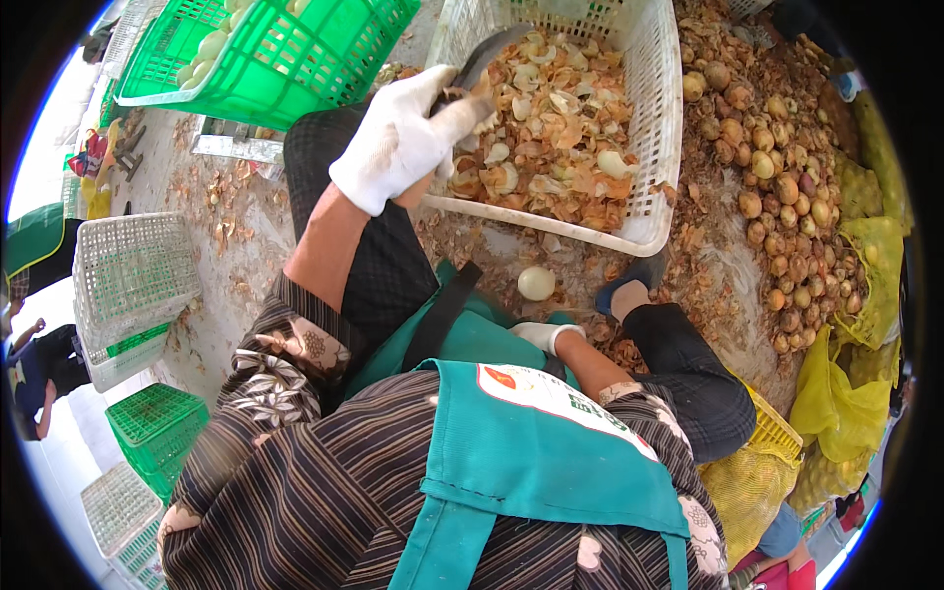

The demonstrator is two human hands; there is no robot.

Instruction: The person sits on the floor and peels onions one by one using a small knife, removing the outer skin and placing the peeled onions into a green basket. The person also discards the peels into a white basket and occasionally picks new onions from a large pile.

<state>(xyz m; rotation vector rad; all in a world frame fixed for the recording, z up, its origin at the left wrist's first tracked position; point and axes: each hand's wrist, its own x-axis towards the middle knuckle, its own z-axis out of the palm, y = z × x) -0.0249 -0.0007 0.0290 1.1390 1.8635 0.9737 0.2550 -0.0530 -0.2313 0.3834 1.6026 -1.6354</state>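
My left hand (402, 136), in a white work glove with soiled fingertips, is closed around the handle of a knife (493, 53). The knife's dark, curved blade points over the near left part of a white plastic crate (553, 234) filled with onion skins and trimmings (560, 140). A pale peeled onion (536, 283) shows between my legs, just in front of my right hand (546, 335). That hand, also gloved in white, is low by my lap beside the teal apron (472, 332). Its fingers are partly hidden, so I cannot tell whether they hold anything.
A green crate (295, 66) of peeled onions stands at upper left. Unpeeled onions (789, 199) are heaped on the right beside yellow mesh sacks (833, 398). Stacked white crates (136, 273) and green crates (158, 435) line the left. Other people (44, 376) are at the edges.
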